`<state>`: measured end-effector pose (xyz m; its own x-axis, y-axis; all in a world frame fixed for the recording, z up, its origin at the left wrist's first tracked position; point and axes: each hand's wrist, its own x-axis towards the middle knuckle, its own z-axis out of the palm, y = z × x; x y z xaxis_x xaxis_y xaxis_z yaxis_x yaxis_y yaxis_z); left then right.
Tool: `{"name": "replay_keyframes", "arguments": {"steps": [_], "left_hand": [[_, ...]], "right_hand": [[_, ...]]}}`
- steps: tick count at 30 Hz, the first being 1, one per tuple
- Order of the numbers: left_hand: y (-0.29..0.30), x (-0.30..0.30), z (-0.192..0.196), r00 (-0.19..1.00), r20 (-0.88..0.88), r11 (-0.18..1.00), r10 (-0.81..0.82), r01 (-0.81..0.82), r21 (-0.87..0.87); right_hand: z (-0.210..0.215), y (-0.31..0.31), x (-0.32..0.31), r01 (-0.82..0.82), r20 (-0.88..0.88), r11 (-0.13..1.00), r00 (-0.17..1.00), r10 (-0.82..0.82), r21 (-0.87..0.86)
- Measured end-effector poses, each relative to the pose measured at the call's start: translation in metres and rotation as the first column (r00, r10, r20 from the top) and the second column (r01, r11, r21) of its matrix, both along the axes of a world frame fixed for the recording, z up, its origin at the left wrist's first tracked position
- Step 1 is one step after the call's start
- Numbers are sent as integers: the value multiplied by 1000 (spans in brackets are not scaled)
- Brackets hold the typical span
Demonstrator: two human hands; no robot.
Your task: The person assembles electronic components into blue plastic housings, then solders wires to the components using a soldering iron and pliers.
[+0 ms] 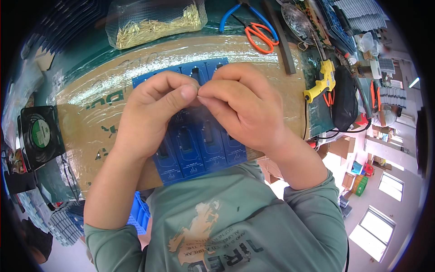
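Note:
A blue circuit board panel lies on a cardboard sheet in front of me, marked into several long sections with slots. Above its upper half my left hand and my right hand meet at the fingertips. Both are closed in a pinch, thumbs and forefingers together. Whatever sits between the fingertips is too small or hidden to make out. My hands cover much of the panel's upper part.
A clear plastic bag of thin gold-coloured pins lies at the far left. Pliers with blue handles and orange-handled scissors lie beyond the cardboard, beside a dark metal bar. A yellow-handled soldering tool is at right, a black fan at left.

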<state>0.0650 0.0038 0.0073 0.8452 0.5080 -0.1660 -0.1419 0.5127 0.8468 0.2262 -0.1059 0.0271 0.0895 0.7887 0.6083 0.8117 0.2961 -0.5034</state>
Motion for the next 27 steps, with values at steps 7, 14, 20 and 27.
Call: {"name": "replay_keyframes", "arguments": {"steps": [7,14,20,27], "left_hand": [[0,-1,-1,1000,1,1000,18,-18,-1],[1,-1,0,998,-64,998,-13,17,65],[0,0,0,999,-48,996,8,-4,88],[-1,0,1,999,-46,999,22,-19,51]], "right_hand": [[4,-7,1,-51,-197,992,980,28,-117],[12,-48,16,-290,-786,881,603,-134,-373],[15,-55,19,-104,-188,786,982,-16,-609],[16,-54,9,-13,-62,750,997,-37,-661]]}}
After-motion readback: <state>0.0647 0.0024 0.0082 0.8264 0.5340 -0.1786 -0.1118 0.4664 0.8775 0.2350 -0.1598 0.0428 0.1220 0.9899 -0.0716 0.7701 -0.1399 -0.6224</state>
